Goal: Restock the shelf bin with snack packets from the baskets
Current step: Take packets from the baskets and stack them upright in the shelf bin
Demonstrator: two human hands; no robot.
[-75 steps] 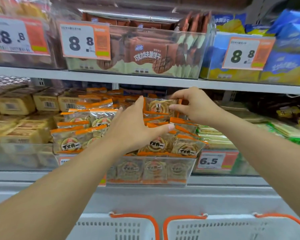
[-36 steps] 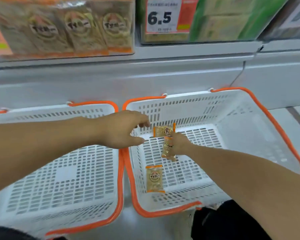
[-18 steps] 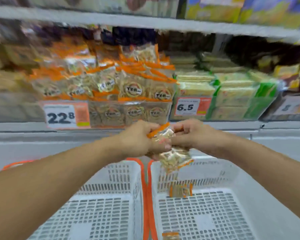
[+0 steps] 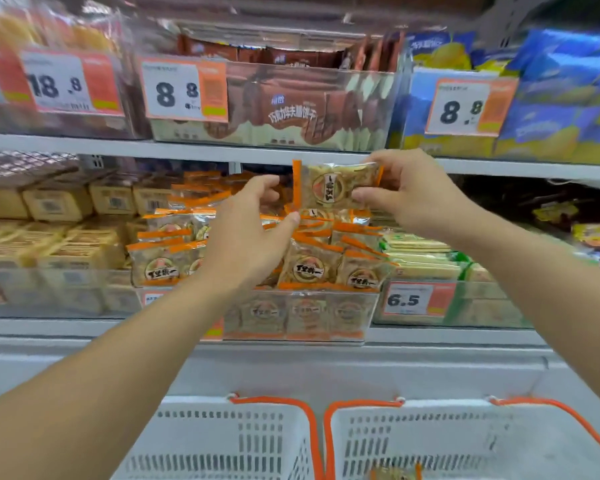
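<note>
A clear, orange-edged snack packet (image 4: 333, 186), long axis level and label sideways, is pinched by the right hand (image 4: 407, 192) above the full clear shelf bin (image 4: 298, 317); the left hand (image 4: 250, 233) is relaxed beside it.

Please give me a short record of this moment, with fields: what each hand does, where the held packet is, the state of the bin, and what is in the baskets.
right hand: pinches the held packet by its right side
left hand: fingers spread beside the packet, holding nothing visible
held packet position: turned sideways, above the rear of the shelf bin
shelf bin: heaped with orange-edged packets above its clear front wall
left basket: no packet visible in it
right basket: one packet at the frame's bottom edge
</note>
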